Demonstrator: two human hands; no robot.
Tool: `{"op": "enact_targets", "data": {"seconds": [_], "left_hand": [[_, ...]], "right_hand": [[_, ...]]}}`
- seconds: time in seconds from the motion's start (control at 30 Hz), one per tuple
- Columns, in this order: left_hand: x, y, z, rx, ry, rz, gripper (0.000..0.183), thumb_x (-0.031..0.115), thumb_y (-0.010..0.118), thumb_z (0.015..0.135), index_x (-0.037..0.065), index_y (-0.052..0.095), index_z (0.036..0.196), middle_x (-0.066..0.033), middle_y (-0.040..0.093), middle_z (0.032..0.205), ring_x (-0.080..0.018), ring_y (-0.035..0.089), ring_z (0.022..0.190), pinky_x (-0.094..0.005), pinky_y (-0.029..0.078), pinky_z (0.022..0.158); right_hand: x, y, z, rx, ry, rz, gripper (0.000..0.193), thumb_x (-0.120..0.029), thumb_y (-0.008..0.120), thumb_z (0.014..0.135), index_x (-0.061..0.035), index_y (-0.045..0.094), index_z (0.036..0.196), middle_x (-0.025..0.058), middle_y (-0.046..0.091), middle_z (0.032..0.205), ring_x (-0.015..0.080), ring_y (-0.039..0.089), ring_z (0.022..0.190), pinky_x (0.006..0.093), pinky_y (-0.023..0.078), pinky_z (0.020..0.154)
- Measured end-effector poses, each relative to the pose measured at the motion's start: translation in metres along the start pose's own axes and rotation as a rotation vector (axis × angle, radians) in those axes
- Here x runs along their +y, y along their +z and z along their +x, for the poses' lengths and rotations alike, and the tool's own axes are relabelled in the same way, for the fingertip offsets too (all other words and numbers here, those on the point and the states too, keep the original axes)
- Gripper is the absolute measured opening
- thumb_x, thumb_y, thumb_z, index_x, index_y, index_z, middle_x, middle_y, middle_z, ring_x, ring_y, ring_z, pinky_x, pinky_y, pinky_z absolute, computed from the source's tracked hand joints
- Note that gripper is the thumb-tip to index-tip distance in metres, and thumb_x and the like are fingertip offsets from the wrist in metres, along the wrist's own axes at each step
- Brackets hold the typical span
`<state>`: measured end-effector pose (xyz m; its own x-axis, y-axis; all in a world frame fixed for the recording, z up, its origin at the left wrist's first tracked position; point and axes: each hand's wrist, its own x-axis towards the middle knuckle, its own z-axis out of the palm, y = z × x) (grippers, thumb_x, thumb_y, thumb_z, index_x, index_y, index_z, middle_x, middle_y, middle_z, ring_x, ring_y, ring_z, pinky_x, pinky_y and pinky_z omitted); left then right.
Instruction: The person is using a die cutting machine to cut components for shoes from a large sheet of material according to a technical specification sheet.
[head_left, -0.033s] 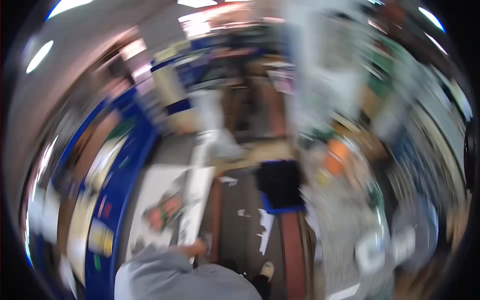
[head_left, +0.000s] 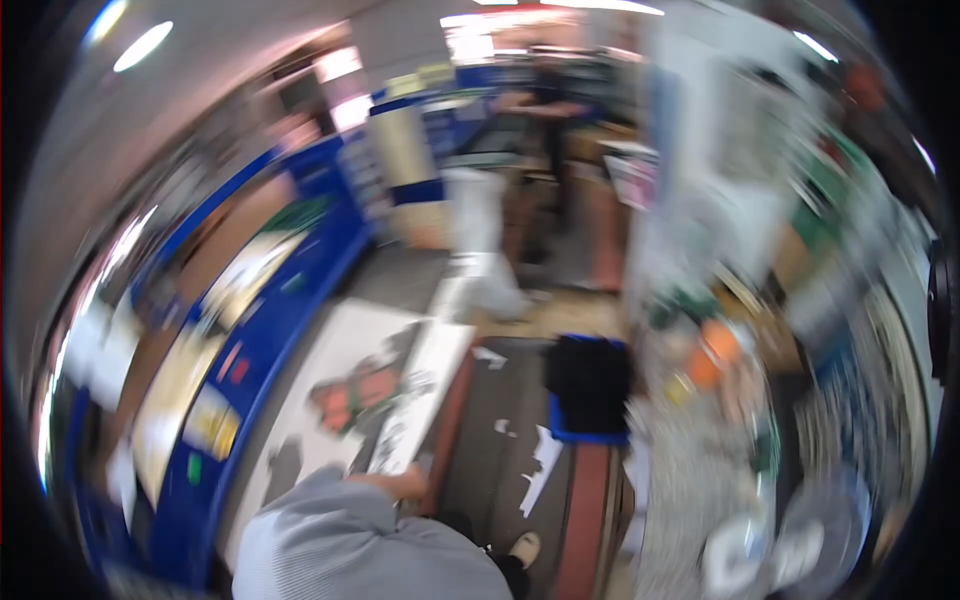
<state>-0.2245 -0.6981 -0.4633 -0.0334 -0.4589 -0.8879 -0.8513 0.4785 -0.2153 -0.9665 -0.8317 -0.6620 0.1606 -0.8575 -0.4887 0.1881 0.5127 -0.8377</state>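
My left hand (head_left: 405, 483) is low in the picture, in front of my grey-clad body, with the grey sleeve (head_left: 310, 510) bent behind it. Its fingers are smeared by motion, so whether it holds anything cannot be made out. Beyond it lies a long white strip (head_left: 432, 375) with dark marks, beside a large white sheet (head_left: 300, 400) on a dark surface. On that sheet rests a red and dark patterned piece (head_left: 358, 397). My right hand is not in view.
A blue bench (head_left: 270, 345) holding papers runs along the left. Ahead on the dark floor (head_left: 490, 400) are a black-filled blue crate (head_left: 588, 390) and white paper scraps (head_left: 541, 470). Grey stacked material (head_left: 680, 490) and an orange item (head_left: 713, 352) stand at right. A person (head_left: 550, 110) is far ahead.
The whole view has swung to the left, so the surroundings sit further right in the picture. The hand stays in front of my body, beside the white strip's near end.
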Motion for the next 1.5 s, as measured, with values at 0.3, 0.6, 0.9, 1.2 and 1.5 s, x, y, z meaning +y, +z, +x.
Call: {"op": "enact_targets", "data": {"seconds": [0.3, 0.6, 0.9, 1.2, 1.5], "left_hand": [[0.157, -0.015, -0.021, 0.134, -0.781, -0.940, 0.023, 0.026, 0.057, 0.085, 0.017, 0.076, 0.095, -0.0023, 0.071, 0.104, -0.0215, 0.065, 0.101, -0.0435, 0.046, 0.082], [0.078, -0.083, -0.059, 1.230, -0.312, -1.583, 0.023, 0.022, 0.061, 0.088, 0.004, 0.066, 0.101, -0.0114, 0.068, 0.089, -0.0232, 0.062, 0.080, -0.0373, 0.050, 0.071], [0.097, -0.053, -0.140, 1.868, -1.326, -2.168, 0.020, 0.022, 0.056, 0.093, 0.005, 0.063, 0.101, -0.0065, 0.066, 0.082, -0.0143, 0.061, 0.073, -0.0318, 0.050, 0.067], [0.114, -0.013, -0.185, 1.797, -2.554, -1.966, 0.015, 0.005, 0.065, 0.087, 0.004, 0.064, 0.101, -0.0030, 0.063, 0.074, -0.0085, 0.060, 0.070, -0.0253, 0.049, 0.064], [0.139, -0.043, -0.162, 1.633, -3.006, -1.912, 0.017, 0.017, 0.058, 0.094, 0.003, 0.066, 0.099, -0.0073, 0.067, 0.078, -0.0128, 0.064, 0.070, -0.0282, 0.050, 0.064]], "right_hand": [[-0.109, 0.180, 0.255, -1.013, -0.086, -1.053, 0.036, -0.034, 0.059, 0.088, 0.0013, 0.058, 0.081, 0.0189, 0.057, 0.076, 0.0320, 0.051, 0.071, 0.0455, 0.046, 0.068], [-0.196, 0.629, 0.083, -1.295, -0.474, -1.609, 0.045, -0.032, 0.051, 0.093, 0.0046, 0.059, 0.068, 0.0200, 0.056, 0.060, 0.0332, 0.044, 0.055, 0.0453, 0.040, 0.063], [-0.168, 0.874, -0.086, -1.890, -1.186, -1.128, 0.053, -0.036, 0.069, 0.084, -0.0025, 0.053, 0.123, 0.0213, 0.055, 0.122, 0.0410, 0.052, 0.108, 0.0486, 0.042, 0.091], [-0.079, 0.904, -0.064, -2.034, -1.419, -1.308, 0.101, -0.049, 0.080, 0.055, -0.0031, 0.038, 0.135, 0.0291, 0.035, 0.133, 0.0441, 0.030, 0.126, 0.0570, 0.023, 0.104], [-0.102, 0.909, -0.101, -2.122, -1.353, -1.332, 0.118, -0.049, 0.085, 0.050, -0.0086, 0.026, 0.144, 0.0338, 0.031, 0.132, 0.0483, 0.027, 0.127, 0.0576, 0.018, 0.105]]}}
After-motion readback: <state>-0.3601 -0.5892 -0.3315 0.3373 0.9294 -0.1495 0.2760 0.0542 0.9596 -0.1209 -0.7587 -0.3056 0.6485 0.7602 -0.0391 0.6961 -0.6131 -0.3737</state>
